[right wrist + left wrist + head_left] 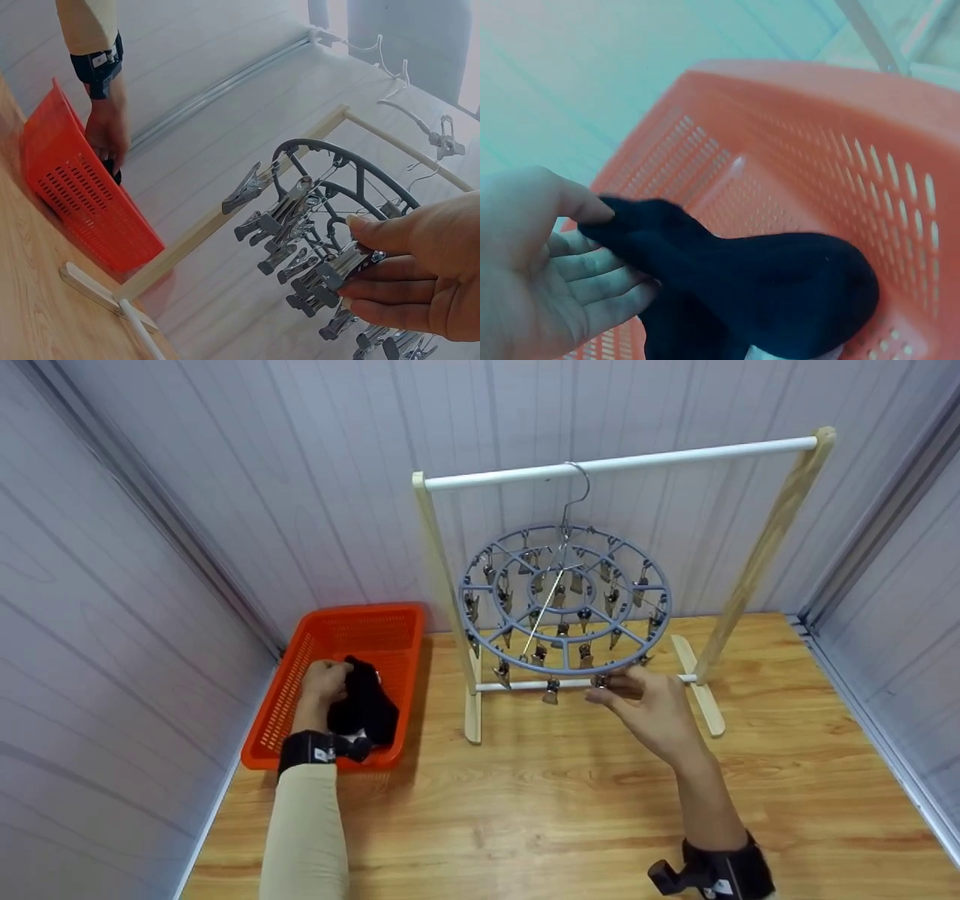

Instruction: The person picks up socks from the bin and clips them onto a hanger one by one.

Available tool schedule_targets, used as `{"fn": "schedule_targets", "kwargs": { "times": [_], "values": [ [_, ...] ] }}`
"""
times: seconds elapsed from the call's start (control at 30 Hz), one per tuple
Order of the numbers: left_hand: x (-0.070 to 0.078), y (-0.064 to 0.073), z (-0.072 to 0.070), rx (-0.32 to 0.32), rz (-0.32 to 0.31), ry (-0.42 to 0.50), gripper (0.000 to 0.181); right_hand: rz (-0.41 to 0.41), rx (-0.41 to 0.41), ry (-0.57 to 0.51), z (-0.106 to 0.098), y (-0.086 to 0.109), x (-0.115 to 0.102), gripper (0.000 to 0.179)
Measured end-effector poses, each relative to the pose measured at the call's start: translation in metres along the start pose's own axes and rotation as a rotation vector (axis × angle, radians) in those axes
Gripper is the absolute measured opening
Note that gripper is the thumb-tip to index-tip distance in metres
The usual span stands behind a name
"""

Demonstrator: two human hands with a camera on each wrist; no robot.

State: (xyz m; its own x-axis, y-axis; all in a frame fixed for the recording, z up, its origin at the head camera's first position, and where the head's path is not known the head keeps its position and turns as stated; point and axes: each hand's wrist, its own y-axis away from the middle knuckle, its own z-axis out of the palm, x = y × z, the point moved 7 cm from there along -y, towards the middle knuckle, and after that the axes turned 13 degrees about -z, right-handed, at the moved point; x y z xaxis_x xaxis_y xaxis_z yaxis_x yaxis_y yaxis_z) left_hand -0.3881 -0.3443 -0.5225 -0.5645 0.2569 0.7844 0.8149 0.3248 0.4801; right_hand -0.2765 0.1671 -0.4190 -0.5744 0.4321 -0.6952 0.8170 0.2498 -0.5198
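My left hand (324, 682) is inside the orange basket (415, 675), where its thumb and forefinger pinch one end of a black sock (787, 277). The sock's foot hangs down over other dark cloth in the left wrist view, with a bit of white beneath. At the front right rim of a round grey clip hanger (566, 670), my right hand (660, 716) pinches a metal clip (345, 262) between thumb and fingers. No cloth shows in that clip. Several more clips dangle from the hanger's rings.
The hanger hooks over the white bar (675, 457) of a wooden stand (757, 555) behind my right hand. The basket sits left of the stand on a wood-grain surface (525, 810). Pale panels (337, 472) enclose the back and sides.
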Motion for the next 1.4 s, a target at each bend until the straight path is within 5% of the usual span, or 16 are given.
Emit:
{"fn": "schedule_targets", "kwargs": {
  "times": [0.33,0.57,0.7,0.87,1.03,1.4],
  "values": [
    [0.042,0.027,0.017,0.079,0.207,0.093,0.039,-0.004,0.017,0.015,-0.011,0.004,0.003,0.023],
    [0.080,0.068,0.013,0.261,0.413,0.147,0.029,0.019,0.019,0.015,-0.016,0.005,0.008,0.026],
    [0.093,0.098,0.016,0.299,0.537,0.174,0.024,0.016,0.022,0.021,-0.018,0.005,0.009,0.027],
    [0.099,0.138,0.028,0.245,0.708,0.282,0.020,0.001,0.018,0.013,-0.018,0.005,0.008,0.029],
    [0.100,0.174,0.045,0.157,0.815,0.341,0.016,-0.006,0.030,0.005,-0.018,0.004,0.006,0.027],
    [0.075,0.213,0.100,0.082,0.808,0.347,0.014,0.011,0.023,0.035,-0.019,0.003,0.006,0.020]
  ]
}}
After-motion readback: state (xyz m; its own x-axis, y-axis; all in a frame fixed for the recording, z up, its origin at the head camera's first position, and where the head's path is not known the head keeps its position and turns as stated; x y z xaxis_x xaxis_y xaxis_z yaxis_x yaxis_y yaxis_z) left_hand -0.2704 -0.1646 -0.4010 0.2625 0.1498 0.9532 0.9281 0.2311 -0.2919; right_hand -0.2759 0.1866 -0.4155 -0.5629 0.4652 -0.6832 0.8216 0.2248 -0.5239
